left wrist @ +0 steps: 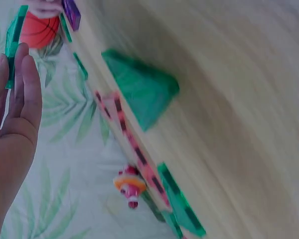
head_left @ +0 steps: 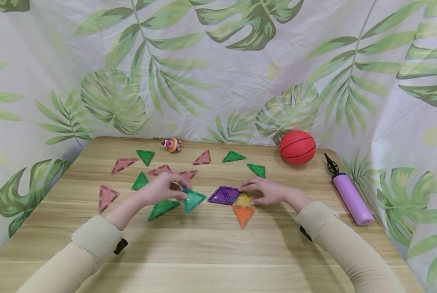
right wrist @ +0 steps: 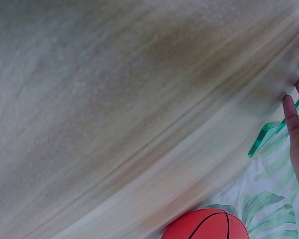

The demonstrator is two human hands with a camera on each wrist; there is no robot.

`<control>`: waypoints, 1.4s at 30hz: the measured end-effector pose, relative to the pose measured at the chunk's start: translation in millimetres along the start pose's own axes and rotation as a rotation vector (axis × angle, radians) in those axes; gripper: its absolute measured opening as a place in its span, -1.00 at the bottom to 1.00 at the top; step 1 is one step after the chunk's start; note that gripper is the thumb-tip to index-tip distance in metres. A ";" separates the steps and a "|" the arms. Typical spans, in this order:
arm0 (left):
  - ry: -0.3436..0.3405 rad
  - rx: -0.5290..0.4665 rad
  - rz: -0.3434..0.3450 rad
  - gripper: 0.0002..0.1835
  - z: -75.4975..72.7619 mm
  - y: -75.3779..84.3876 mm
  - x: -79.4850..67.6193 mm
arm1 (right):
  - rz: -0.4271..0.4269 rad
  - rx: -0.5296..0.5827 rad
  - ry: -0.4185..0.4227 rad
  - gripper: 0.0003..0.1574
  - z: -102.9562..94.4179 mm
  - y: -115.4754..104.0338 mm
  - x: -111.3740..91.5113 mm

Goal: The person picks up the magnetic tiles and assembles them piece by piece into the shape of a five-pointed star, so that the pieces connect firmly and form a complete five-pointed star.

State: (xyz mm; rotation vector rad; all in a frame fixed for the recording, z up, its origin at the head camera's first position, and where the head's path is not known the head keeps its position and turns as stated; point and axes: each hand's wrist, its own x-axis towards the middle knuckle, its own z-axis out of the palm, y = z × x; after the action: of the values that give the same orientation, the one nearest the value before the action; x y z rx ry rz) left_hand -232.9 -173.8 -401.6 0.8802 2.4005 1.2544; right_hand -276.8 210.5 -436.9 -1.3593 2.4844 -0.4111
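Observation:
My left hand (head_left: 162, 189) pinches a teal triangular magnetic tile (head_left: 194, 200) by its left corner, just above the table. In the left wrist view the tile (left wrist: 13, 47) stands edge-on between thumb and fingers. To its right, two purple triangular tiles (head_left: 218, 195), a yellow one (head_left: 243, 199) and an orange one (head_left: 243, 215) lie edge to edge. My right hand (head_left: 267, 191) rests at this group, fingertips on the purple and yellow tiles and thumb by the yellow tile's right side. In the right wrist view its fingers (right wrist: 291, 117) look nearly straight.
Loose green tiles (head_left: 163, 209) and pink tiles (head_left: 107, 198) lie left and behind on the wooden table (head_left: 204, 260). A small toy figure (head_left: 172, 145) sits at the back edge. A red ball (head_left: 297, 147) and a purple hand pump (head_left: 352, 198) are at the right.

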 end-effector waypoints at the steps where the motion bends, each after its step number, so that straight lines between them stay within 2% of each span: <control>1: -0.019 -0.012 -0.002 -0.81 4.6 0.3 3.6 | 0.003 0.002 -0.003 -0.36 0.0 0.0 -0.2; 5: -0.071 -0.039 -0.014 -0.81 21.8 0.7 16.3 | 0.010 0.009 -0.008 -0.36 0.7 0.9 -0.4; 13: -0.118 -0.041 -0.035 -0.82 49.5 -4.2 35.3 | -0.002 0.002 0.001 -0.36 1.0 2.2 0.2; 16: -0.122 0.007 -0.044 -0.83 56.2 -3.7 39.7 | 0.000 0.007 0.000 -0.37 0.8 2.1 0.2; 21: -0.099 0.236 -0.004 -0.84 62.7 -4.3 43.0 | -0.002 -0.002 0.000 -0.37 1.1 1.7 0.7; 24: -0.111 0.310 0.013 -0.81 66.4 -6.0 42.8 | -0.001 -0.001 0.000 -0.37 1.0 0.9 0.6; 29: -0.098 0.329 0.016 -0.76 71.0 -5.9 43.6 | 0.004 0.006 -0.001 -0.37 0.1 -0.4 -0.2; 34: -0.045 0.333 -0.001 -0.67 74.2 -5.7 48.6 | 0.003 0.007 -0.002 -0.37 -0.4 0.1 -0.6; 37: -0.013 0.324 -0.020 -0.63 75.1 -4.9 51.6 | 0.005 0.009 -0.004 -0.37 0.3 1.0 -0.5; 42: -0.009 0.321 -0.073 -0.63 74.3 -2.0 55.8 | 0.005 0.009 -0.001 -0.37 2.7 3.3 0.0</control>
State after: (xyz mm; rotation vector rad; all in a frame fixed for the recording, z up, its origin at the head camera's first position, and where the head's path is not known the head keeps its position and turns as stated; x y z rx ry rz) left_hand -238.7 -91.8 -444.9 0.8697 2.6454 0.8493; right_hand -278.4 211.8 -440.5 -1.3493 2.4820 -0.4201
